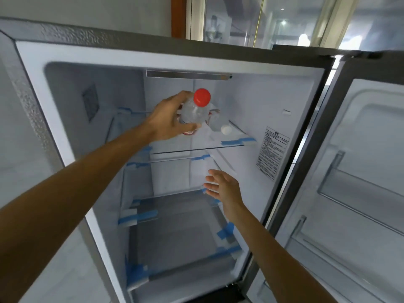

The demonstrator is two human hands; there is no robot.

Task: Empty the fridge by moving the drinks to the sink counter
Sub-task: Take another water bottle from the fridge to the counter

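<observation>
The fridge (284, 101) stands open in front of me. My left hand (168, 121) grips a clear water bottle with a red cap (197, 108), held above the top glass shelf (196, 149) with its cap toward me. A second clear bottle with a white cap (219, 125) lies on its side on that shelf, just right of the held one. My right hand (223, 186) hovers lower, in front of the middle shelf, fingers straight and holding nothing.
The fridge door (360, 171) is swung open to the right, its door bins bare. The lower shelves carry blue tape at their edges and no drinks. A window is behind the fridge top.
</observation>
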